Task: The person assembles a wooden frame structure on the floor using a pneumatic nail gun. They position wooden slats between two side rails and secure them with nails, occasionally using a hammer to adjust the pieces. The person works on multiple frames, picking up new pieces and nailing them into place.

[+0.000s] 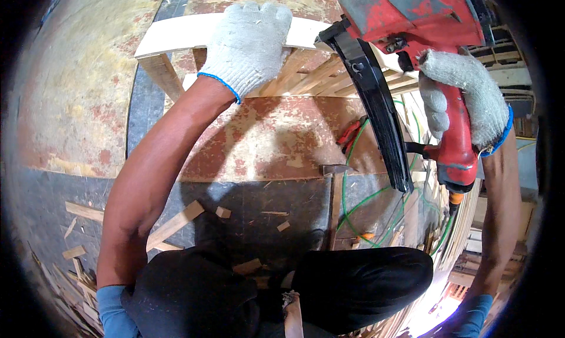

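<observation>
My left hand point(250, 50), in a white knitted glove with blue trim, is closed over a pale board point(176, 35), its fingers bent over the far edge. The board lies across the top of a wooden slatted frame point(160, 73). On the right, my gloved right hand point(474, 97) wraps round the handle of a red and black nail gun point(421, 17). The gun's nose is close to the board's right part; whether they touch I cannot tell. Its long black magazine point(376, 108) slants down toward me. The index finger is by the trigger, which the glove partly hides.
A green air hose point(347, 214) loops on the floor at right. Close to it are a hammer point(336, 191) and red-handled pliers point(351, 133). Wood offcuts point(179, 223) lie scattered at left near my bent legs point(365, 279). Stacked timber point(512, 76) lines the right side.
</observation>
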### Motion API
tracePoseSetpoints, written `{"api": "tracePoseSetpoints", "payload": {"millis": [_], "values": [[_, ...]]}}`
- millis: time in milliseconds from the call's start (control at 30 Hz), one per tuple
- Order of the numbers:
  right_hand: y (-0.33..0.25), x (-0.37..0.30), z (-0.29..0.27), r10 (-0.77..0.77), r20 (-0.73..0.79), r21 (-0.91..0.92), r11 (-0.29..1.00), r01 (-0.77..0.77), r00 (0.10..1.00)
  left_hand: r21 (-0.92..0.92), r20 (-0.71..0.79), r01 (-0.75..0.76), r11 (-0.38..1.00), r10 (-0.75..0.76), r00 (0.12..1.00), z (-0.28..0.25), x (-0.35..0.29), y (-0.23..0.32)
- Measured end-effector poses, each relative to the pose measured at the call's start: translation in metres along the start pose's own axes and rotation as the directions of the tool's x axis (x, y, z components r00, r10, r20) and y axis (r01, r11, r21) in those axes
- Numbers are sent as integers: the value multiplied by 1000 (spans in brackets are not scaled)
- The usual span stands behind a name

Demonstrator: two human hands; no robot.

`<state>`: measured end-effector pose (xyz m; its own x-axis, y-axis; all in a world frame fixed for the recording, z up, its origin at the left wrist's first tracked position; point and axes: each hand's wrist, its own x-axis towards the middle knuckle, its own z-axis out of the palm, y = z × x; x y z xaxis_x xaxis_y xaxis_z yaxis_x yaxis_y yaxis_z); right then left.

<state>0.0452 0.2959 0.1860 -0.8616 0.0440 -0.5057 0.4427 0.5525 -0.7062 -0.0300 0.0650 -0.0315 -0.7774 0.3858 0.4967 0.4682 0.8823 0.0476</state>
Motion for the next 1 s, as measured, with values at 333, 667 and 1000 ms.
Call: {"api": "tracePoseSetpoints", "payload": {"millis": [333,667,1000], "values": [[2,13,16,-4,73,171,985,-8,997,54,30,3,999,-5,1000,-2,-8,-11],[-2,11,9,0,61,121,993,-8,998,7,15,-6,1000,6,1000,-5,-5,-6],[3,6,-8,-108,108,63,993,101,988,-20,71,31,999,-30,997,-14,-10,-7]]}}
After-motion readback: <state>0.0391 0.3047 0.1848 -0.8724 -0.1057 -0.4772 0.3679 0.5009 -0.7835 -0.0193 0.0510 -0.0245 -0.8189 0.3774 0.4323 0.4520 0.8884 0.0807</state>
